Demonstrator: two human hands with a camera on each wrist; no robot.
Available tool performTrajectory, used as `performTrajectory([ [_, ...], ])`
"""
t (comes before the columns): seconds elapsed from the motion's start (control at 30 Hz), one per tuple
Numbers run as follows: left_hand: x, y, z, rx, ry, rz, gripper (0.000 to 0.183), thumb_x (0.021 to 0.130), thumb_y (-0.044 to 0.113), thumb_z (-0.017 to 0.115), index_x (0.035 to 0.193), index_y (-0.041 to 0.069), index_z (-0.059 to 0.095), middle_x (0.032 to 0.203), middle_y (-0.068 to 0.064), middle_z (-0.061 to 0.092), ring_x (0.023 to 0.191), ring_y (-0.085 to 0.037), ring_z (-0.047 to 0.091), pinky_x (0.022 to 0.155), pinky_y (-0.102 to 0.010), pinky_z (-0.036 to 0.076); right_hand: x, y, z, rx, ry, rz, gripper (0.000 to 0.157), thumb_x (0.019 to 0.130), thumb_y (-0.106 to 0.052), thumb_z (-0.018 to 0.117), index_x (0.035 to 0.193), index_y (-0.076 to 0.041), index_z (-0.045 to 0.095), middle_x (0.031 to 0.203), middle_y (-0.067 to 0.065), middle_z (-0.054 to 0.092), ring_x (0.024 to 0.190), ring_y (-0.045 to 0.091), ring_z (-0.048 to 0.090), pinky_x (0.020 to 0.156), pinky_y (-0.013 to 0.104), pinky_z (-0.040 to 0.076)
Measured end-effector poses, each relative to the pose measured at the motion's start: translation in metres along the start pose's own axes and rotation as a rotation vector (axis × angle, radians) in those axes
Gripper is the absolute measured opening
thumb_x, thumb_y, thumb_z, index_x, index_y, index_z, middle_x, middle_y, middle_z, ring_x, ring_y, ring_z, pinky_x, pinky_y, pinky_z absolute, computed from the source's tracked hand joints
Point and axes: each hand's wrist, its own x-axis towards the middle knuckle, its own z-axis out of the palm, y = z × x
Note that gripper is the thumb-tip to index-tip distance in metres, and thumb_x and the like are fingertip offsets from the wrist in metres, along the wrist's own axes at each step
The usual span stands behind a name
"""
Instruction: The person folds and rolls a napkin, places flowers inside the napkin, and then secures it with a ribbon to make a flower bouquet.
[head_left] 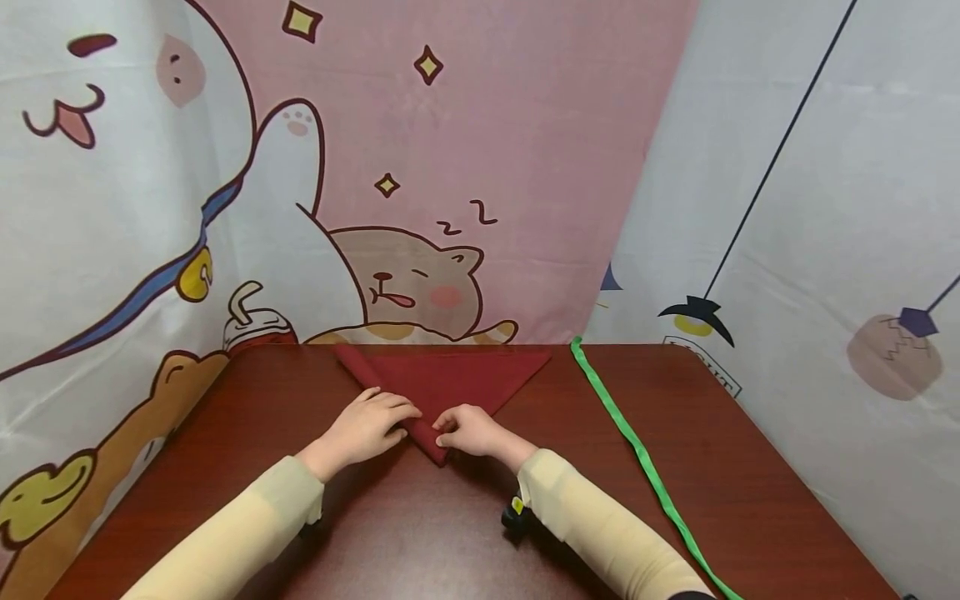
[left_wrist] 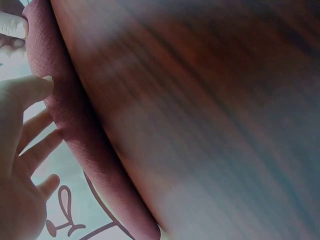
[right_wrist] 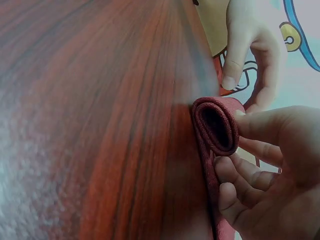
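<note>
A dark red cloth (head_left: 457, 375) lies at the table's far side, its left edge rolled into a tube running diagonally towards me; the rest is a flat triangle. My left hand (head_left: 371, 425) holds the rolled part (left_wrist: 92, 145) near its middle, thumb on the near side and fingers reaching across it. My right hand (head_left: 472, 432) grips the near end of the roll, thumb against it and fingers curled at its side. In the right wrist view the layered, hollow end of the roll (right_wrist: 216, 127) faces the camera, with the right thumb (right_wrist: 262, 125) pressed on it.
A green ribbon (head_left: 637, 450) stretches along the right side of the brown wooden table (head_left: 420, 533), from the back edge to the front. A small black object (head_left: 514, 518) shows beneath the right sleeve. Cartoon-printed curtains (head_left: 525, 167) hang close behind and at both sides.
</note>
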Motion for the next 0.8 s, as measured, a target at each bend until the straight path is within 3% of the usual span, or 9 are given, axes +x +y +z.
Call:
performTrajectory([
  [0.33,0.004,0.001,0.003,-0.014,-0.072,-0.019,0.039,0.086,0.024,0.073,0.124,0.02,0.067,0.128,-0.004,0.061,0.122,-0.026,0.052,0.103,-0.058,0.03,-0.003,0.004,0.003,0.02,0.068,0.013,0.017,0.082,-0.008,0.074,0.097,-0.006,0.067,0.072,-0.004,0.06,0.056,0.006,0.053,0.06,0.024,0.046],
  [0.57,0.008,0.002,0.007,0.023,-0.052,-0.034,0.032,0.086,0.03,0.072,0.117,0.023,0.071,0.119,0.001,0.065,0.118,-0.022,0.054,0.102,-0.058,0.03,-0.005,-0.013,0.004,-0.076,0.13,-0.046,0.016,0.077,-0.004,0.075,0.089,-0.008,0.066,0.077,-0.001,0.059,0.072,0.01,0.055,0.066,0.025,0.045],
  [0.7,0.01,0.002,0.009,0.026,-0.043,-0.036,0.029,0.086,0.028,0.073,0.114,0.022,0.072,0.114,0.002,0.067,0.114,-0.022,0.055,0.101,-0.059,0.03,-0.008,-0.018,0.005,-0.169,0.15,-0.119,0.018,0.074,-0.013,0.078,0.085,-0.008,0.065,0.077,-0.002,0.055,0.072,0.01,0.052,0.067,0.025,0.044],
  [0.8,0.013,0.001,0.012,0.032,-0.041,-0.026,0.027,0.086,0.028,0.072,0.112,0.022,0.073,0.112,0.002,0.067,0.113,-0.022,0.056,0.1,-0.06,0.031,-0.007,-0.018,0.007,-0.201,0.143,-0.115,0.028,0.071,-0.022,0.082,0.085,-0.009,0.063,0.078,-0.004,0.053,0.071,0.009,0.049,0.067,0.024,0.043],
])
